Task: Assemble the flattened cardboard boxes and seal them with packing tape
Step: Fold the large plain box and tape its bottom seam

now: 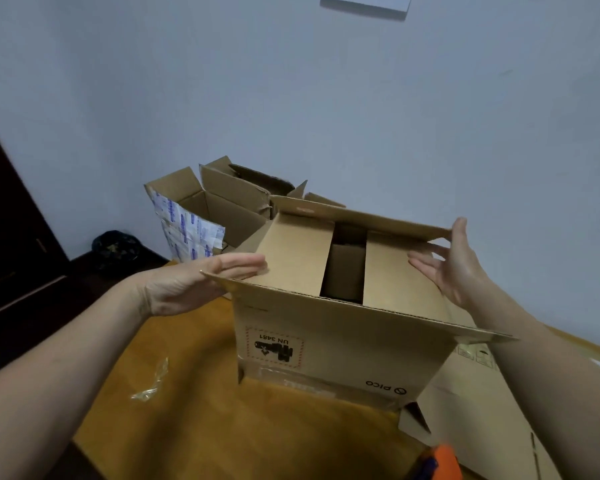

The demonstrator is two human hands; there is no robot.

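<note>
Box (340, 344) stands on the worktop (194, 417) between the two hands, its open top facing up. Left hand (194, 282) rests on the left flap (291, 251) at the box's left edge, grip flat, fingers straight and pressed together. Right hand (454, 265) reaches in from the other end, grip spread, fingertips touching the right flap (395, 271) just under the raised far flap (361, 218). Neither hand curls round anything.

Both inner flaps lie about level with a dark gap between them. The near flap (361, 315) juts toward the camera, its cut edge showing the corrugation. The board is plain brown, matte and rectangular. The box's long axis runs left to right, from hand to hand. The print on its near wall, "UN 3481" and "PICO", reads upside down.

The worktop is glossy orange-brown wood. Behind stand open boxes (229, 209), one patched with printed tape. Flat cardboard (471, 410) lies to the right, a crumpled clear tape scrap (153, 382) to the left.
</note>
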